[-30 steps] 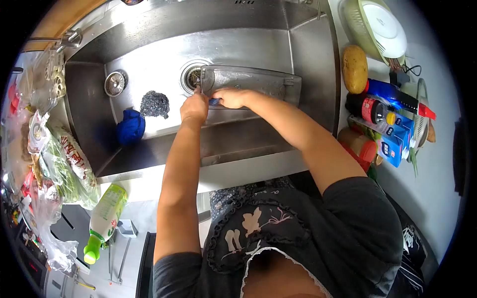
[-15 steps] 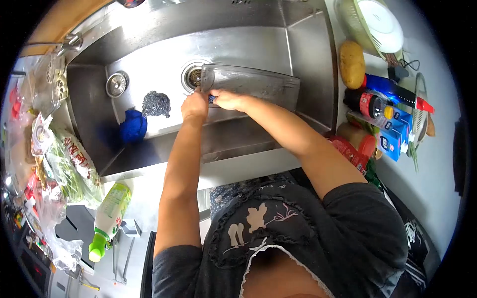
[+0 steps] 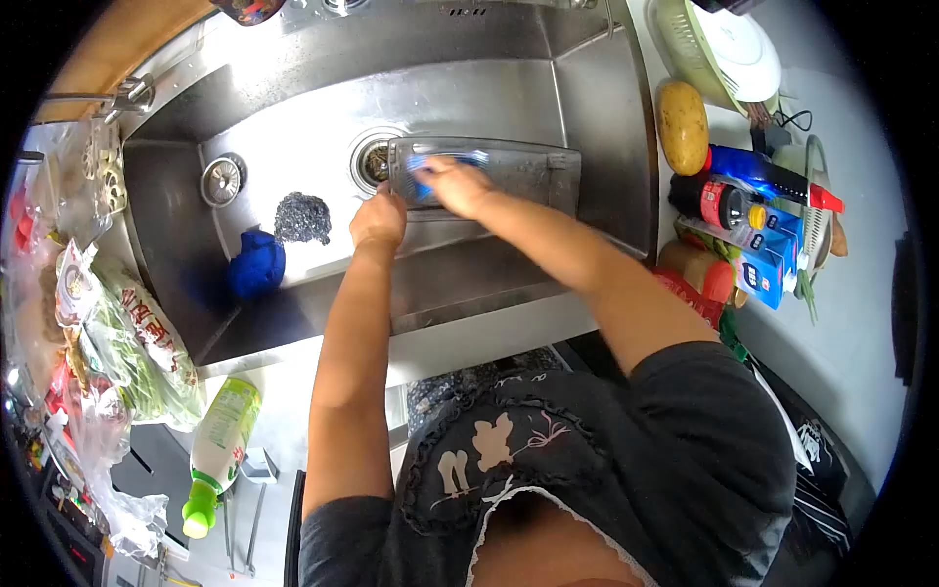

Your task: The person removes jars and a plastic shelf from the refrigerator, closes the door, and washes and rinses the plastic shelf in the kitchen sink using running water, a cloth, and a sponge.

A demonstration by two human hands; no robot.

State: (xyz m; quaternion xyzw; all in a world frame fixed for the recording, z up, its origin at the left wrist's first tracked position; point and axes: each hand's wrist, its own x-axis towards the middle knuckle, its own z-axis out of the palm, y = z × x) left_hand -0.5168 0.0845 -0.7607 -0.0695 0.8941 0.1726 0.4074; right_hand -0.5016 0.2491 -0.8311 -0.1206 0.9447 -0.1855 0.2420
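A translucent grey tray [image 3: 528, 176] lies slanted in the steel sink [image 3: 469, 88], its left end beside the drain [image 3: 375, 159]. My left hand [image 3: 380, 217] is closed on the tray's near left corner. Over the tray's left part, my right hand [image 3: 456, 186] is closed on a blue cloth or sponge [image 3: 421, 164], blurred by motion, against the tray's inner surface. A dark scouring pad [image 3: 303, 218] and a crumpled blue cloth [image 3: 257, 264] lie to the left on the sink floor.
A metal strainer [image 3: 223, 180] sits at the sink's left. On the right counter are a potato [image 3: 682, 127], a blue spray bottle [image 3: 753, 172], a dark bottle [image 3: 714, 203], cartons [image 3: 768, 274] and a colander [image 3: 685, 44]. Bagged vegetables [image 3: 127, 323] and a green-capped bottle [image 3: 223, 440] stand left.
My right hand has moved up and right over the tray, away from the left hand, with the blue item now more visible. The view has shifted slightly. My left hand keeps its hold.
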